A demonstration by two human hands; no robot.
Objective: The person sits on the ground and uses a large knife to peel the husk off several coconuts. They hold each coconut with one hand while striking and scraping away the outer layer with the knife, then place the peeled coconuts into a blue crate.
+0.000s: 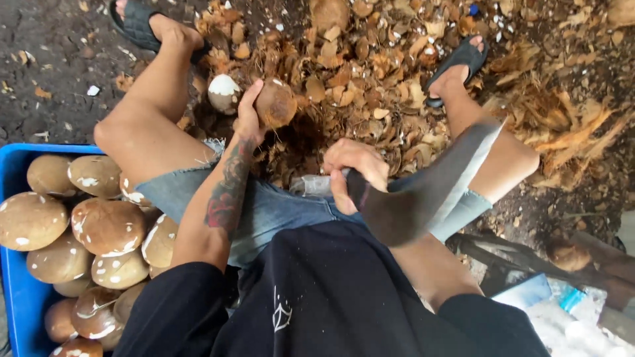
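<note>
Left hand (248,119) is out over the ground between the feet, fingers wrapped round a brown coconut (276,104), gripping it from its left side and holding it above the husk pile (370,73). Right hand (354,168) sits nearer the lap, fist clenched on the handle of a big knife (430,188), whose broad dark blade is blurred and slants up to the right across the right knee. Just left of the held nut lies another coconut (223,92) with a white, cut top, close beside the left shin. Down at the left edge, a blue crate (16,297) is heaped with peeled brown nuts flecked white. Black sandals (456,66) on both feet, planted wide either side of the chips.
</note>
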